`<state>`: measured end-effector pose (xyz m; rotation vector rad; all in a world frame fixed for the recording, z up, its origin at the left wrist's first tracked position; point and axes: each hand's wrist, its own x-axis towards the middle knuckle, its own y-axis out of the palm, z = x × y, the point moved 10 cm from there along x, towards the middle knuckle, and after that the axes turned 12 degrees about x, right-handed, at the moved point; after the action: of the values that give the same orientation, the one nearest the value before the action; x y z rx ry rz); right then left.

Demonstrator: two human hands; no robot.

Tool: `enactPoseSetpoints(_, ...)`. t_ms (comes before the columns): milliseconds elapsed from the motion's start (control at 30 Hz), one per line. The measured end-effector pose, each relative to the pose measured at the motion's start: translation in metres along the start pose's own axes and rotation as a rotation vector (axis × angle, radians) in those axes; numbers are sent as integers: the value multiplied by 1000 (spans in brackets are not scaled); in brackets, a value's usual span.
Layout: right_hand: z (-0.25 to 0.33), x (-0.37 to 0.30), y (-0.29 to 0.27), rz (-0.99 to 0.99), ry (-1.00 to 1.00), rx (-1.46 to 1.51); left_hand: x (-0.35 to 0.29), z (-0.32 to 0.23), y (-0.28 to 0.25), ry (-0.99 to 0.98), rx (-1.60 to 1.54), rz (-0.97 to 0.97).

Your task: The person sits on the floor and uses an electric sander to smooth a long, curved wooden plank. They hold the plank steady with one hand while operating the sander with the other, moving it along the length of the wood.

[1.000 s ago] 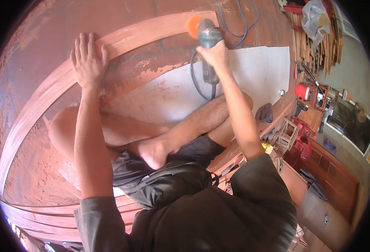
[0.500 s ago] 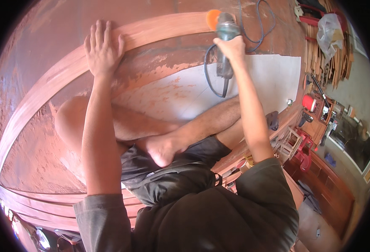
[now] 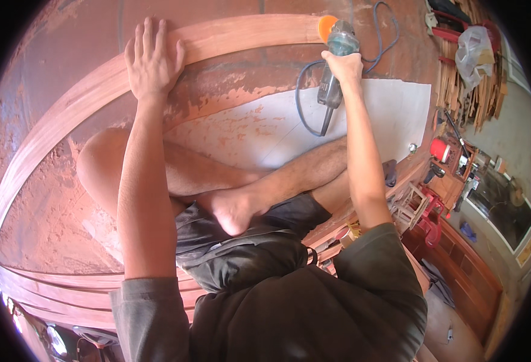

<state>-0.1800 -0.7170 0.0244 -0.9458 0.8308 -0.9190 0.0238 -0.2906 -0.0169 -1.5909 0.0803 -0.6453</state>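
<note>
Fingers of my right hand [image 3: 345,66] are gripping a teal-and-grey power tool [image 3: 343,44], its orange disc [image 3: 327,28] sitting at the right end of a curved wooden strip [image 3: 247,37]. From afar, I'm seeing my left hand [image 3: 153,67] resting across that strip, fingers spread, on a reddish surface [image 3: 66,66].

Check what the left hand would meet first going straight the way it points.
Looks free as far as shown: the left hand points across the curved wooden strip toward reddish-brown surface; fingertip height is unclear.
</note>
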Motion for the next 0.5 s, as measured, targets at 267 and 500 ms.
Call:
enactPoseSetpoints(267, 17, -32, 18, 154, -138, 13, -2, 4, 2, -14, 14, 83)
enactPoseSetpoints(500, 22, -51, 21, 129, -200, 2, -6, 1, 1, -14, 14, 71)
